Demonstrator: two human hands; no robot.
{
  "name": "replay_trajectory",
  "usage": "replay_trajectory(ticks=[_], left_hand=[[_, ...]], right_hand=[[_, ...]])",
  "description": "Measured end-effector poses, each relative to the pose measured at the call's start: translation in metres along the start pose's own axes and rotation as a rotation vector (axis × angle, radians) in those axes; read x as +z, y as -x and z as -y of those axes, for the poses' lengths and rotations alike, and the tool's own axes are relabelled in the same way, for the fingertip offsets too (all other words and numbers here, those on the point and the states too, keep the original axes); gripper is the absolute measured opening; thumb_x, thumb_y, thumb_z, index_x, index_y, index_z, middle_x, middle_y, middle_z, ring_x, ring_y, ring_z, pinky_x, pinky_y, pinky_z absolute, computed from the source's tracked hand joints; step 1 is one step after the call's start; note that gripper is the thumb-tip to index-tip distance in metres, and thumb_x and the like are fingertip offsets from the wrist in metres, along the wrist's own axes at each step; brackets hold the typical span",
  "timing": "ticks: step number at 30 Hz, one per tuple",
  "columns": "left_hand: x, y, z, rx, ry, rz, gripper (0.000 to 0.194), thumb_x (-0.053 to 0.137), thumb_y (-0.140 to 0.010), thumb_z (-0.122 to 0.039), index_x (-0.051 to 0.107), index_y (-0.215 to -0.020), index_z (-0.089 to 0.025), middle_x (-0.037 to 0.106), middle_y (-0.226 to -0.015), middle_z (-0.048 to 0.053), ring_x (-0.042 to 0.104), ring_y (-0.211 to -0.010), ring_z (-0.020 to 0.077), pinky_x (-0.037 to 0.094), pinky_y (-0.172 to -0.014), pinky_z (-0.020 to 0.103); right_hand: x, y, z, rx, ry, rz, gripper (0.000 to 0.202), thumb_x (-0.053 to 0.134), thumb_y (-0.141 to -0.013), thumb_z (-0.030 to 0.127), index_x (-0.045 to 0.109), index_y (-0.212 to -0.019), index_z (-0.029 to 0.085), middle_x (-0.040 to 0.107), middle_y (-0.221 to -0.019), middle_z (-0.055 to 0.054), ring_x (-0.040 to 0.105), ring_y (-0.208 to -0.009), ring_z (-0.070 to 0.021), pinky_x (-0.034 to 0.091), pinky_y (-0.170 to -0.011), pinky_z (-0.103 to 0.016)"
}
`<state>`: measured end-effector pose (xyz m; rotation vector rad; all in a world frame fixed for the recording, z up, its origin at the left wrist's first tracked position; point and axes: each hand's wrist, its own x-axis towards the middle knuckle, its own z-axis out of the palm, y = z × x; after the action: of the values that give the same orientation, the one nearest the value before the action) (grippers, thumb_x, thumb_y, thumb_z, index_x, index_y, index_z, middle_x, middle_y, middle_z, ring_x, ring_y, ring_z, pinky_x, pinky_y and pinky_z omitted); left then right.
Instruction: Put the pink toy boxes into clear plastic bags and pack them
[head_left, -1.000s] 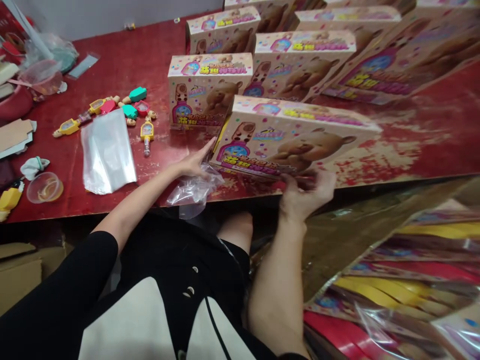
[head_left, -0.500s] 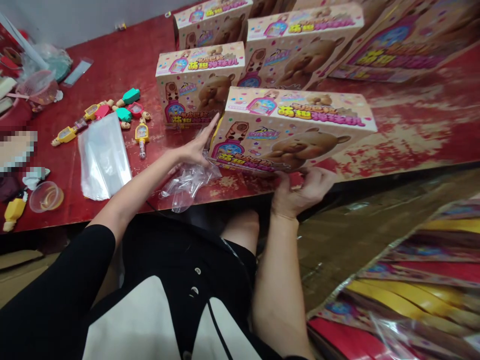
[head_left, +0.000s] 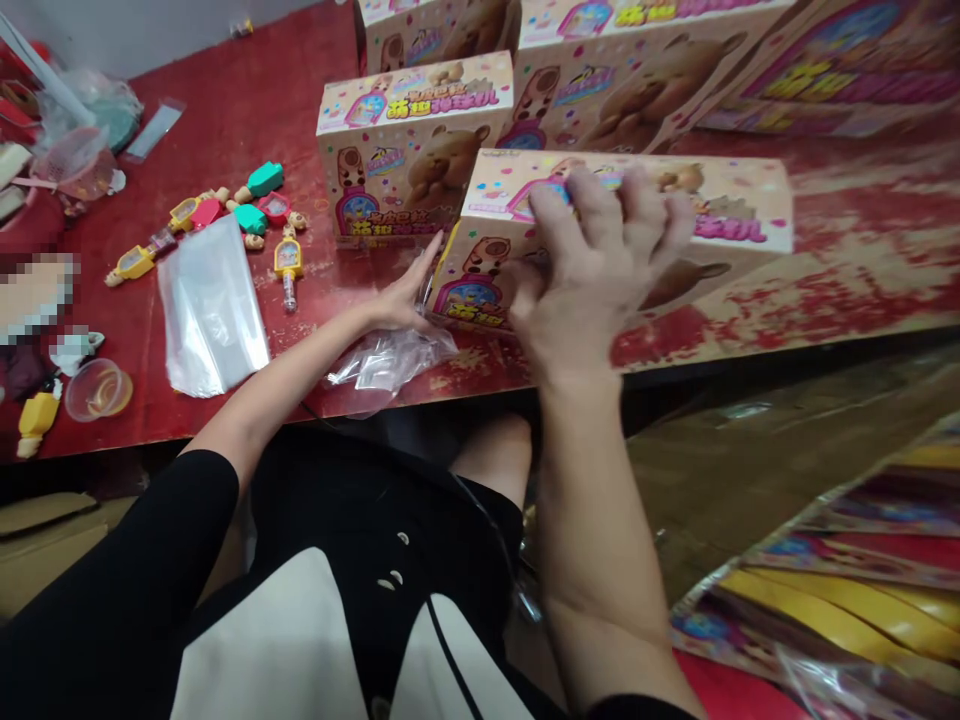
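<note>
Standing on its long edge right of centre in the frame, the printed bear box (head_left: pixel 686 285) is in contact with both hands, near the front edge of the red table (head_left: pixel 262 100).

The right hand (head_left: pixel 592 260) lies over the box from above: fingers spread wide across the top panel, thumb apart from them against the front panel. How firmly it presses cannot be told.

The left hand (head_left: pixel 401 300), at the centre of the frame, is wide, with fingers extended along the box's left end and thumb held away. A crumpled clear bag (head_left: pixel 394 360) lies directly below this hand; whether any of the film is gripped cannot be determined.

Immediately behind, at top centre, stands a matching box (head_left: pixel 416 150), upright, with a second such box (head_left: pixel 652 75) to its right.

Left of centre, a flat stack of clear bags (head_left: pixel 214 310) rests on the table. Just above it are small green toys (head_left: pixel 265 178) and red and yellow ones; one yellow toy (head_left: pixel 288 258) lies beside the stack's upper right. A round plastic tub (head_left: pixel 99 390) sits at lower left.
</note>
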<state>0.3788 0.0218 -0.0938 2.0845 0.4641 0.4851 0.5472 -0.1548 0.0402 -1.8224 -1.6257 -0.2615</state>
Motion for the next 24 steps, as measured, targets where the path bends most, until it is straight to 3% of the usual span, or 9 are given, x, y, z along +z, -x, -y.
replay_trajectory(ticks=[2,4,7,9,12,15,18,20,24], left_hand=[[0.002,0.004,-0.001,-0.03,0.028,-0.037,0.153,0.097,-0.047,-0.049,0.007,-0.165,-0.012,0.006,-0.172,0.02,0.008,-0.161,0.0372,0.013,-0.129,0.052],[-0.006,0.017,-0.009,-0.102,0.042,-0.047,0.144,0.097,-0.047,-0.047,0.02,-0.163,-0.014,0.018,-0.17,0.021,0.017,-0.159,0.0394,0.018,-0.128,0.056],[-0.037,0.055,-0.034,-0.192,0.061,-0.073,0.112,0.092,-0.061,-0.048,0.042,-0.155,-0.013,0.046,-0.155,0.024,0.041,-0.147,0.04,0.034,-0.121,0.058],[-0.066,0.091,-0.058,-0.16,0.098,-0.167,0.094,0.086,-0.072,-0.049,0.047,-0.152,-0.018,0.055,-0.148,0.021,0.054,-0.137,0.0363,0.045,-0.113,0.054],[-0.103,0.144,-0.099,-0.042,0.111,-0.347,0.089,0.084,-0.076,-0.05,0.045,-0.153,-0.03,0.054,-0.151,0.014,0.061,-0.128,0.0317,0.053,-0.104,0.049],[-0.123,0.181,-0.139,0.06,0.007,-0.464,0.087,0.082,-0.077,-0.055,0.043,-0.153,-0.036,0.05,-0.155,0.009,0.057,-0.134,0.0329,0.052,-0.105,0.047],[-0.125,0.203,-0.171,0.165,-0.09,-0.601,0.082,0.079,-0.08,-0.058,0.045,-0.152,-0.039,0.047,-0.157,0.006,0.051,-0.141,0.034,0.05,-0.108,0.047],[-0.12,0.209,-0.188,0.207,-0.104,-0.714,0.078,0.079,-0.08,-0.058,0.048,-0.149,-0.039,0.049,-0.156,0.005,0.055,-0.138,0.0328,0.05,-0.109,0.047],[-0.1,0.205,-0.217,0.253,-0.006,-0.897,0.071,0.083,-0.078,-0.052,0.056,-0.143,-0.039,0.057,-0.147,0.005,0.061,-0.132,0.0304,0.053,-0.106,0.043]], right_hand=[[0.011,-0.002,0.002,0.058,-0.039,0.063,0.053,0.059,-0.097,0.036,0.052,-0.149,0.026,0.044,-0.158,-0.008,0.028,-0.148,-0.0366,0.01,-0.12,-0.066],[0.016,0.002,0.003,0.078,-0.04,0.065,0.054,0.059,-0.096,0.034,0.052,-0.149,0.026,0.043,-0.159,-0.008,0.027,-0.147,-0.0353,0.011,-0.121,-0.063],[0.013,0.011,0.009,0.067,-0.019,0.089,0.052,0.055,-0.098,0.037,0.052,-0.149,0.028,0.044,-0.158,-0.009,0.03,-0.144,-0.0367,0.017,-0.117,-0.062],[0.007,0.015,0.018,0.074,0.009,0.084,0.048,0.05,-0.099,0.04,0.055,-0.146,0.029,0.047,-0.156,-0.009,0.032,-0.141,-0.0386,0.02,-0.114,-0.062],[0.0,0.014,0.025,0.035,0.05,0.111,0.044,0.043,-0.102,0.044,0.06,-0.14,0.031,0.052,-0.15,-0.009,0.036,-0.137,-0.0394,0.024,-0.11,-0.061],[0.0,0.0,0.022,-0.049,0.117,0.185,0.055,0.052,-0.097,0.051,0.053,-0.146,0.028,0.049,-0.152,-0.013,0.036,-0.137,-0.041,0.025,-0.111,-0.063],[0.007,-0.017,0.023,-0.06,0.172,0.21,0.064,0.057,-0.093,0.051,0.048,-0.149,0.021,0.046,-0.152,-0.021,0.037,-0.136,-0.0432,0.025,-0.109,-0.067],[0.012,-0.023,0.033,-0.069,0.113,0.218,0.062,0.063,-0.09,0.047,0.053,-0.144,0.018,0.049,-0.148,-0.024,0.039,-0.133,-0.0441,0.028,-0.105,-0.067],[0.007,-0.02,0.063,-0.071,-0.421,0.191,0.049,0.072,-0.081,0.04,0.067,-0.125,0.019,0.059,-0.138,-0.017,0.045,-0.131,-0.0387,0.027,-0.111,-0.064]])
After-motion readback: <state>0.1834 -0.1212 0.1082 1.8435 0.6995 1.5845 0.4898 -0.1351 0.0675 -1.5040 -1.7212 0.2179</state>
